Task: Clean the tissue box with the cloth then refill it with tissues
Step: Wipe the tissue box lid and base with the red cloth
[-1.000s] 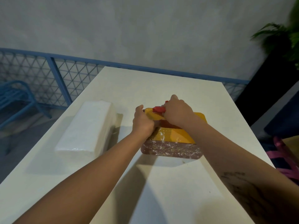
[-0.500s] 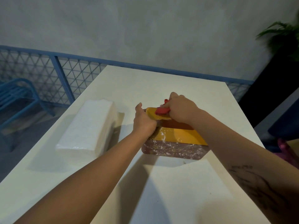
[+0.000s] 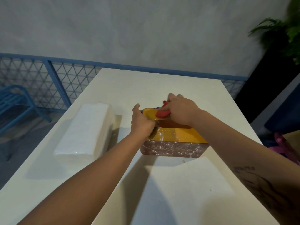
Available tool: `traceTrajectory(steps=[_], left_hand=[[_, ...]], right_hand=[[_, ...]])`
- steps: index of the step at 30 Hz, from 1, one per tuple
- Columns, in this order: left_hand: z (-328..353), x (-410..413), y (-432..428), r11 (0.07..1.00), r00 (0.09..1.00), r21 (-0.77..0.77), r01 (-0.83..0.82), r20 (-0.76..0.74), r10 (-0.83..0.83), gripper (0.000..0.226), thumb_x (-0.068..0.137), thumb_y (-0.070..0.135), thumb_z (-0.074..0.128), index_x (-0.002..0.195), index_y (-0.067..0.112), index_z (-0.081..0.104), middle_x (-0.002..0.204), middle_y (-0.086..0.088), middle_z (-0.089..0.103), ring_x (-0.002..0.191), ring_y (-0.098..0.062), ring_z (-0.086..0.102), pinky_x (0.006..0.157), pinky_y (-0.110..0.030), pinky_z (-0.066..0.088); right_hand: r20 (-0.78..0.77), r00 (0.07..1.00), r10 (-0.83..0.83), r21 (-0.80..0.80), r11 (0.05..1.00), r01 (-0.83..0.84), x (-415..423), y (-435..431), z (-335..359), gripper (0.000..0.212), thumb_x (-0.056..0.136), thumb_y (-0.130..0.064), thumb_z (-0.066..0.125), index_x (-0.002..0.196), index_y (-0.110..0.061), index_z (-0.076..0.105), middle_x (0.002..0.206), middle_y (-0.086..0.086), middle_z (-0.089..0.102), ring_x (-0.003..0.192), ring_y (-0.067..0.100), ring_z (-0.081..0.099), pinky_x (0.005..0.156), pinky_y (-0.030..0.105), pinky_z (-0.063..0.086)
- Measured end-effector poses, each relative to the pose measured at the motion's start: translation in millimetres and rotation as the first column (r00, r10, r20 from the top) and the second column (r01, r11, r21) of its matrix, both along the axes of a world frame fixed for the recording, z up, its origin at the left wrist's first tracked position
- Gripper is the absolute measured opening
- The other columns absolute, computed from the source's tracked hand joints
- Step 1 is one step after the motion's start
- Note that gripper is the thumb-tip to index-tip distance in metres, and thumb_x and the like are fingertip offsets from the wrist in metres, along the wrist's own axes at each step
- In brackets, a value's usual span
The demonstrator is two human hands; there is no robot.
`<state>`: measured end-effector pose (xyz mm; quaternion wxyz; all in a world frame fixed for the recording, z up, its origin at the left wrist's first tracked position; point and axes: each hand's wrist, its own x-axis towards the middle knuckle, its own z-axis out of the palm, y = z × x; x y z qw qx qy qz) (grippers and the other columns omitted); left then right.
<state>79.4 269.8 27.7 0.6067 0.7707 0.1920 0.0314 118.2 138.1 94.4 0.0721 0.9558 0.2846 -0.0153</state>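
A tissue box (image 3: 175,144) with a yellow lid and speckled brown sides sits on the white table (image 3: 162,184). My left hand (image 3: 141,122) grips the box's left side, thumb up and fingers curled onto the lid. Over the far end of the lid, my right hand (image 3: 181,109) holds a bunched red cloth (image 3: 163,112) and presses it onto the yellow surface. A dark slot in the lid shows between my two hands. Left of the box lies a wrapped white pack of tissues (image 3: 86,132).
A blue metal mesh fence (image 3: 48,82) runs behind the table, with a blue chair (image 3: 14,104) at far left. A potted plant (image 3: 282,34) on a dark stand is at the right, with pink straps (image 3: 282,146) low by the table's right edge.
My right hand has slid the red cloth along the far end of the lid, a little further away and to the right. The left hand keeps its hold on the box.
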Motion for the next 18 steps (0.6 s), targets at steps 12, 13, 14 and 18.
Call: traceTrajectory(steps=[12,13,14,18], left_hand=[[4,2,3,0.996,0.997,0.045,0.075,-0.029,-0.073,0.056,0.049,0.02,0.068,0.102,0.018,0.05,0.096,-0.006,0.057,0.089,-0.029,0.057,0.076,-0.039,0.053],[4,3,5,0.994,0.995,0.064,0.089,-0.049,-0.086,0.069,0.052,0.022,0.073,0.115,0.017,0.047,0.107,-0.006,0.055,0.099,-0.029,0.056,0.086,-0.042,0.051],[4,5,7,0.99,0.992,0.094,0.105,-0.077,-0.098,0.082,0.056,0.023,0.078,0.128,0.016,0.04,0.118,-0.006,0.051,0.109,-0.029,0.053,0.093,-0.045,0.048],[10,18,14,0.946,0.969,0.268,0.184,-0.209,-0.129,0.095,0.059,0.029,0.085,0.136,0.012,0.032,0.134,-0.008,0.042,0.124,-0.03,0.043,0.1,-0.047,0.042]], right_hand=[[0.081,0.978,-0.194,0.073,0.979,0.188,-37,-1,-15,0.038,0.09,-0.014,0.044,0.124,-0.029,0.053,0.12,0.007,0.039,0.108,0.028,0.042,0.073,0.034,0.046],[0.078,0.973,-0.219,0.065,0.975,0.214,-39,-9,-13,0.038,0.091,-0.015,0.043,0.124,-0.031,0.053,0.119,0.006,0.039,0.108,0.027,0.042,0.073,0.034,0.045],[0.077,0.963,-0.258,0.058,0.966,0.254,-39,-16,-12,0.037,0.092,-0.017,0.043,0.123,-0.032,0.054,0.119,0.005,0.039,0.108,0.027,0.042,0.075,0.035,0.045],[0.07,0.897,-0.436,0.045,0.9,0.434,-34,-32,-6,0.032,0.096,-0.029,0.041,0.125,-0.03,0.056,0.119,0.006,0.041,0.111,0.027,0.043,0.082,0.036,0.046]])
